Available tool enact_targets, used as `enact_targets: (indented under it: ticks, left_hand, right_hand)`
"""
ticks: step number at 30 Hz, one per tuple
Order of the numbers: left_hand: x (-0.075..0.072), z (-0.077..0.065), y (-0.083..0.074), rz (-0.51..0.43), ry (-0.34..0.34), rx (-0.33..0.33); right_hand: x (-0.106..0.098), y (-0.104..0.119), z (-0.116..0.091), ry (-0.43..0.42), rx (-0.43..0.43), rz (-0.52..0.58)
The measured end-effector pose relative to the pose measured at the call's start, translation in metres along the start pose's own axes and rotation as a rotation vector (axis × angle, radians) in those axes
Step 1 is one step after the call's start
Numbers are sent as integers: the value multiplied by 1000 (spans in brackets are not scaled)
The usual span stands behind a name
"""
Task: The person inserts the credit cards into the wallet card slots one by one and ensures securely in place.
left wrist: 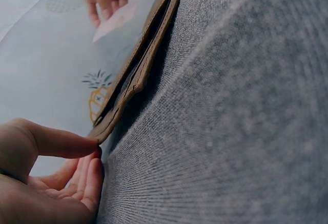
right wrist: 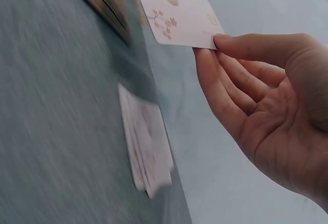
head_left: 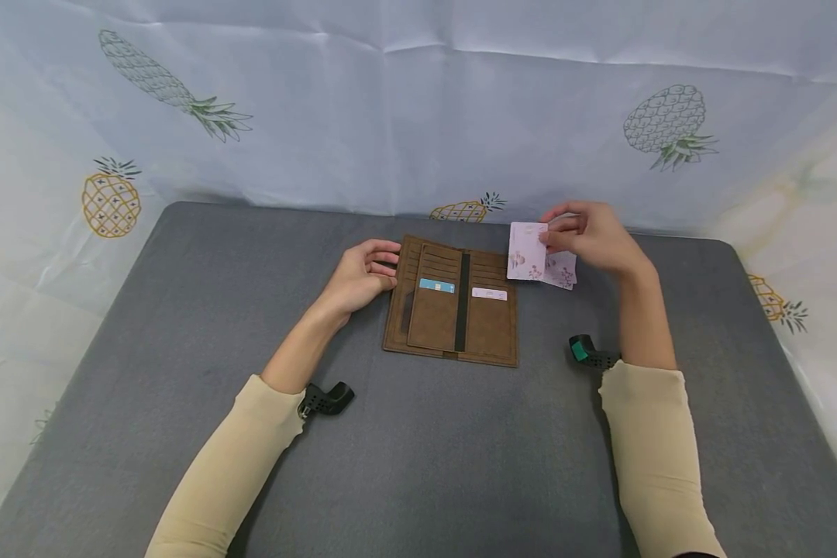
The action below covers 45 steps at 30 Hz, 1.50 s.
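Observation:
A brown wallet [head_left: 433, 325] lies unfolded on the table, its card slots facing up. A blue card [head_left: 436, 286] and a pale pink card [head_left: 490, 294] peek out of its slots. My left hand [head_left: 359, 275] pinches the wallet's left edge, thumb on top and fingers beneath, as the left wrist view shows. Between thumb and fingers, my right hand [head_left: 595, 236] holds a pink card with a floral print [right wrist: 177, 14] by its edge, raised near the wallet's upper right corner. Below that hand, a small stack of similar pink cards [right wrist: 146, 144] rests on the table.
The grey cloth-covered table [head_left: 418, 465] ends at a white curtain [head_left: 418, 116] with pineapple prints close behind the wallet. Black wrist devices hang at the left cuff [head_left: 329, 398] and the right cuff [head_left: 589, 353].

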<state>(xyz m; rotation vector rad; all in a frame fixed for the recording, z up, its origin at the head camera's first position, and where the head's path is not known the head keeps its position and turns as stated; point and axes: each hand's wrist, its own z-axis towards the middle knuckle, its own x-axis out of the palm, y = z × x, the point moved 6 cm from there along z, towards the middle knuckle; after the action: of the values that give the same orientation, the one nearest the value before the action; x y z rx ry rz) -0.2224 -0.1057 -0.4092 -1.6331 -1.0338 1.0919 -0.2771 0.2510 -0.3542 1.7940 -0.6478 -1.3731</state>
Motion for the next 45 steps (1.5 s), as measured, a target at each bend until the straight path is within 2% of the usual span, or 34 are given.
enact_targets:
  ticks: [7, 11, 16, 26, 37, 45]
  left_hand:
    - [-1, 0, 0, 0, -4, -1]
    - [0, 0, 1, 0, -6, -3]
    - [0, 1, 2, 1, -9, -5]
    - [0, 2, 1, 2, -12, -8]
    - [0, 2, 3, -6, -9, -7]
    - [0, 2, 2, -4, -9, -9]
  right_hand:
    - [32, 21, 11, 38, -107, -27]
    - [42, 23, 14, 42, -122, -30]
    - [50, 20, 18, 50, -88, -16]
    - [57, 11, 23, 103, 47, 63]
    - [60, 7, 23, 190, 48, 27]
    - [61, 6, 23, 183, 64, -6]
